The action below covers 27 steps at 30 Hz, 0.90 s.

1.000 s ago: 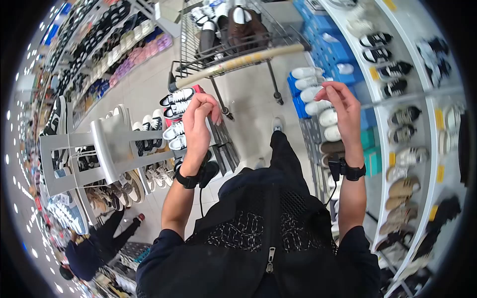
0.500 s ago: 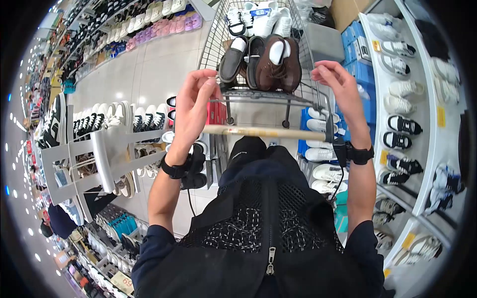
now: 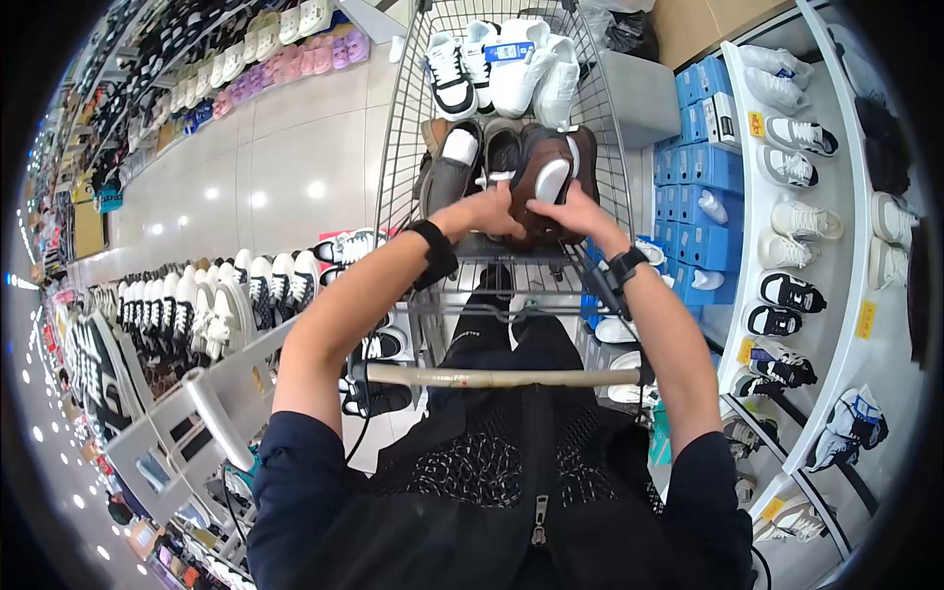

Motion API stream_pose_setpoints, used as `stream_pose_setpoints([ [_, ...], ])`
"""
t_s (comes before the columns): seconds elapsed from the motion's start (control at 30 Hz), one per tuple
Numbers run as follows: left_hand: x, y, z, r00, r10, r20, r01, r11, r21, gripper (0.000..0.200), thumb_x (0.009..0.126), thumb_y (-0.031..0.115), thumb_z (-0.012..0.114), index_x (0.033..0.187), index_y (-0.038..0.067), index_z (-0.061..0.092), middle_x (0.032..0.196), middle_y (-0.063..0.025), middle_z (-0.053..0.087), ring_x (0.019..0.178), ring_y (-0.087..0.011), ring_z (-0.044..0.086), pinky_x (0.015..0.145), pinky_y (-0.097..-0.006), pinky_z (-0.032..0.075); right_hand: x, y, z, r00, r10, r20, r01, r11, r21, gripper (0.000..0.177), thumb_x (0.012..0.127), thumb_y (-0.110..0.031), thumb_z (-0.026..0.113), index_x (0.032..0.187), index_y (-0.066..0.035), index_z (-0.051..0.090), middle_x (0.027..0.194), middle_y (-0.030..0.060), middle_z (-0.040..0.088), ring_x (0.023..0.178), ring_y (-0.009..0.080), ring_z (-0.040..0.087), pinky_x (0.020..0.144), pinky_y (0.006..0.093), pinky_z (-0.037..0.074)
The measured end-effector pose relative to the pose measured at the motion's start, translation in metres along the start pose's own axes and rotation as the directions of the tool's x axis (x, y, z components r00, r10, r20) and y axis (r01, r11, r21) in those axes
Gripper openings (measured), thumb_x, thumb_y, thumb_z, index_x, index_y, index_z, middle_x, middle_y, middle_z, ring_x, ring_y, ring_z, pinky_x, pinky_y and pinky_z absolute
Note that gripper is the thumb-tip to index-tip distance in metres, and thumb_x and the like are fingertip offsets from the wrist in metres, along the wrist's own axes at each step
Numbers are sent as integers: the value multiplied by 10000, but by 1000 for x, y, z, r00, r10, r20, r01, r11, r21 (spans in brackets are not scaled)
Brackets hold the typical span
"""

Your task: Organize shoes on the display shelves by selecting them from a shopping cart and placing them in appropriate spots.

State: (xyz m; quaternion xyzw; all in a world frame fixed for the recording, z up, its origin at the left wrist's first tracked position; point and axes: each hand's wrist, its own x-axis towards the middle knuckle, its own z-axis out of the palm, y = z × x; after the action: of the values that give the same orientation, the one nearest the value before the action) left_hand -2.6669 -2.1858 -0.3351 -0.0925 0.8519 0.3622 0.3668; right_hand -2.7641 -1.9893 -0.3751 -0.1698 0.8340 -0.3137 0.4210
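Note:
Both my hands reach into a wire cart (image 3: pixel 390 147) at the brown leather shoes (image 3: pixel 541 162). At the near left side of these shoes is my left hand (image 3: pixel 489 209), its fingers around their edge. My right hand (image 3: pixel 578 209) lies against their near right part, thumb stretched toward the left. The fingertips of both hands are partly hidden, so the hold on the shoes is unclear. Left of them sit dark grey slip-on shoes (image 3: pixel 452 177). Farther up in the cart are black-and-white sneakers (image 3: pixel 450 79) and white shoes (image 3: pixel 514 84).
The cart's handle bar (image 3: pixel 492 378) crosses in front of my body. Blue shoe boxes (image 3: pixel 693 182) and a white shelf (image 3: pixel 752 187) with sneakers stand at the right. On the left are rows of sneakers (image 3: pixel 177 300) and a grey metal frame (image 3: pixel 211 413).
My hands have moved from beside the cart's near end inward and down to the brown shoes. The cart's handle now appears closer to my body, and more of its basket shows.

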Motion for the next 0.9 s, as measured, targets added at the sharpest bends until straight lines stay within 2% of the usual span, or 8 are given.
stream_pose_setpoints([
  [0.2,6,18,7,995,-89,37,91,994,-57,1263,688,506,861,1496,-146,141,1409,-427,399,1238,-513,545,1017,-471,502,-26,-45,-18,995,93,20,-87,977,-193,1040,794,-614,724,1374,165,352,1108,352,666,1048,474,670,916,454,539],
  [0.37,7,-3,5,997,10,-75,-12,1000,-16,1108,731,488,820,1434,-168,271,1333,-430,484,1204,-490,581,985,-456,520,-24,-46,-23,986,153,63,-130,953,-275,1025,798,-648,723,1348,161,416,1174,340,649,1097,437,662,926,434,529],
  [0.43,5,-3,-22,995,37,91,-29,996,-85,948,776,467,768,1386,-153,391,1244,-390,587,1178,-444,615,978,-434,520,-19,-40,-33,980,-116,161,156,951,-265,965,787,-654,721,1330,113,497,1102,308,687,1061,426,678,912,434,543],
  [0.5,7,-4,-52,999,-23,28,26,990,-141,788,827,429,726,1382,-82,496,1312,-276,612,1246,-359,592,1039,-399,476,-11,-61,-80,894,59,445,75,958,-277,687,780,-503,759,1154,67,674,1068,268,712,1016,369,695,904,400,542],
  [0.57,30,-21,-80,983,80,-164,-108,980,-164,675,875,403,696,1341,-60,540,1238,-259,647,1144,-347,644,979,-400,515,6,-68,-116,899,-31,436,157,954,-254,470,898,-311,685,1178,64,644,993,154,738,941,240,711,835,345,559],
  [0.7,55,-15,-151,945,-135,-298,-52,836,-547,590,908,389,689,1305,-32,571,1204,-152,655,1104,-231,620,937,-348,500,65,-108,-163,989,-53,137,34,991,133,424,980,-294,565,1310,-29,571,1124,76,718,969,155,704,822,314,532],
  [0.8,71,-8,-182,955,-214,-203,-28,620,-784,575,915,347,667,1342,-23,559,1318,-161,590,1232,-240,546,1009,-383,453,127,-133,-164,999,-17,28,12,986,169,428,977,-295,577,1322,-42,575,1198,81,687,983,155,701,806,306,527],
  [0.9,105,-13,-180,923,-281,-264,19,717,-697,641,858,340,726,1291,-105,565,1252,-218,632,1147,-275,607,982,-364,475,191,-128,-155,1000,-2,20,0,995,99,494,936,-277,622,1358,-30,554,1272,131,656,1076,233,690,889,363,527],
])
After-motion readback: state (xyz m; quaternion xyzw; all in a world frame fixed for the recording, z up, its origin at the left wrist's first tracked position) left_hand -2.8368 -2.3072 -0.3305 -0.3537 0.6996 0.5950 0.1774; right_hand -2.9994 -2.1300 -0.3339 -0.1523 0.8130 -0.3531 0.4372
